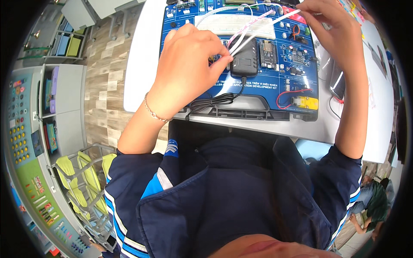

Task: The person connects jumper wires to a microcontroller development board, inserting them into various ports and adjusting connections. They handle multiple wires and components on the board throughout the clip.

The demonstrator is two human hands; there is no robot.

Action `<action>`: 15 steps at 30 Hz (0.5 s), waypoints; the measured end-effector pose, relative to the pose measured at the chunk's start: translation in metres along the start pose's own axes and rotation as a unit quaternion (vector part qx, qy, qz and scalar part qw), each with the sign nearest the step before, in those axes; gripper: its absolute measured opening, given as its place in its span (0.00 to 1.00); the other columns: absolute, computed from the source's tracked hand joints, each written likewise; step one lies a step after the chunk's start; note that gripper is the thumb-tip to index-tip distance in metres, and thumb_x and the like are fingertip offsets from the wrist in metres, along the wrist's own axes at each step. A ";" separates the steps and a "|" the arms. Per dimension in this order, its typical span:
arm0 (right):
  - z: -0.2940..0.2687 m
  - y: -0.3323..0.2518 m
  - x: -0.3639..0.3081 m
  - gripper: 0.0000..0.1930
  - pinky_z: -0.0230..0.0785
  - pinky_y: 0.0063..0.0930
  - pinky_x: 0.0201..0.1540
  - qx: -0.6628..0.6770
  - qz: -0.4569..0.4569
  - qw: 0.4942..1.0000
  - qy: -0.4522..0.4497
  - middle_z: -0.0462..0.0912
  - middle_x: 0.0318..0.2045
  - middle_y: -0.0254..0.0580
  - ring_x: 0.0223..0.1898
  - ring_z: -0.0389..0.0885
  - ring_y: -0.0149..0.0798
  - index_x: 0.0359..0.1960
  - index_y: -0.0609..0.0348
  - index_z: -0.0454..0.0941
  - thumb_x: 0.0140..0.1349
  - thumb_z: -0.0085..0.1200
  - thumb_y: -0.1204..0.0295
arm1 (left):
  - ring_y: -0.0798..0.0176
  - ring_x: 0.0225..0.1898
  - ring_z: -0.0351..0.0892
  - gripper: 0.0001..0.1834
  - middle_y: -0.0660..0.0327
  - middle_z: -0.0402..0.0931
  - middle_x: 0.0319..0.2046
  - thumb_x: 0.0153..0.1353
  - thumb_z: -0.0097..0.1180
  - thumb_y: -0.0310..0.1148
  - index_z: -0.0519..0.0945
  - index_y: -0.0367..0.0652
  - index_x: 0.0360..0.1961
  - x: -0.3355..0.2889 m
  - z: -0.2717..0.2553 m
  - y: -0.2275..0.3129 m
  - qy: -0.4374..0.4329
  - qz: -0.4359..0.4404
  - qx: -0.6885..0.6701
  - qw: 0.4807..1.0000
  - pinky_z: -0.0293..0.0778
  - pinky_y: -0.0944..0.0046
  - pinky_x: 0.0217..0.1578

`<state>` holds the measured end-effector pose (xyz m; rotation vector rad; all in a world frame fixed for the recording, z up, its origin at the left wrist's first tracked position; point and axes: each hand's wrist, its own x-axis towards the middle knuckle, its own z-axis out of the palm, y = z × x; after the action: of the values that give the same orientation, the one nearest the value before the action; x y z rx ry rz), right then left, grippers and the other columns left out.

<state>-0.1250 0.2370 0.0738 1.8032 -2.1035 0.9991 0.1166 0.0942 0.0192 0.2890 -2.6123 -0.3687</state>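
A white flat cable (267, 31) is stretched taut between my hands above a blue electronics kit board (297, 81). My left hand (187, 64) pinches one end between thumb and forefinger. Higher and to the right, my right hand (335, 34) has its fingers closed on the other end. More white strands, one with pink marks, loop up from my left fingertips over the white breadboard (206, 26). Just beneath the left fingertips a black power adapter (244, 63) lies on the board, its bundled black cord (213, 103) at the near edge.
A yellow motor (306, 102) with red wires sits at the board's near right corner. The board lies on a white table (142, 81). Right of it is a dark device (337, 81). Green chairs (77, 180) stand left; people (372, 206) are at lower right.
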 end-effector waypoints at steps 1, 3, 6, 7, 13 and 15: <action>-0.001 -0.002 0.001 0.06 0.75 0.25 0.31 -0.031 -0.019 0.999 0.008 0.83 0.26 0.42 0.27 0.82 0.37 0.30 0.64 0.84 0.49 0.64 0.82 | 0.60 0.38 0.74 0.03 0.69 0.81 0.28 0.49 0.68 0.32 0.87 0.48 0.27 -0.001 0.001 0.000 -0.001 0.007 0.018 1.000 0.64 0.57 0.42; 0.004 -0.007 0.006 0.06 0.75 0.27 0.31 -0.083 -0.068 0.994 0.027 0.83 0.26 0.44 0.27 0.82 0.39 0.30 0.63 0.85 0.48 0.65 0.82 | 0.61 0.38 0.73 0.04 0.70 0.80 0.28 0.49 0.69 0.32 0.87 0.48 0.28 -0.005 0.002 0.000 0.003 0.012 0.067 0.998 0.62 0.56 0.44; 0.023 0.011 0.015 0.05 0.74 0.28 0.32 -0.015 -0.049 0.999 -0.012 0.84 0.26 0.45 0.28 0.82 0.39 0.29 0.62 0.85 0.48 0.66 0.81 | 0.62 0.39 0.72 0.03 0.71 0.78 0.28 0.50 0.68 0.32 0.88 0.48 0.27 -0.007 0.000 -0.001 -0.027 0.001 0.037 0.999 0.59 0.55 0.46; 0.026 0.006 0.008 0.01 0.75 0.33 0.33 -0.034 -0.016 0.999 -0.013 0.84 0.26 0.48 0.28 0.82 0.43 0.26 0.64 0.85 0.51 0.64 0.79 | 0.62 0.38 0.72 0.02 0.71 0.79 0.28 0.50 0.67 0.32 0.88 0.48 0.26 -0.006 -0.001 -0.002 -0.034 -0.003 0.039 0.999 0.59 0.55 0.45; 0.052 0.075 -0.009 0.10 0.79 0.25 0.40 0.055 -0.033 0.993 -0.102 0.87 0.37 0.41 0.35 0.86 0.33 0.40 0.60 0.86 0.55 0.65 0.77 | 0.61 0.37 0.73 0.01 0.69 0.78 0.26 0.47 0.65 0.29 0.85 0.47 0.21 0.004 -0.001 0.001 -0.035 0.019 0.013 0.999 0.59 0.55 0.43; 0.051 0.071 -0.011 0.08 0.81 0.27 0.44 0.060 -0.014 0.992 -0.112 0.87 0.35 0.43 0.35 0.87 0.36 0.38 0.61 0.85 0.55 0.63 0.78 | 0.60 0.36 0.73 0.02 0.67 0.77 0.26 0.46 0.63 0.27 0.84 0.46 0.19 0.006 -0.001 0.003 -0.038 0.015 0.000 0.999 0.59 0.55 0.43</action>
<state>-0.1743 0.2174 0.0037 2.0867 -2.1781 0.9768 0.1111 0.0948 0.0235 0.2389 -2.6879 -0.3750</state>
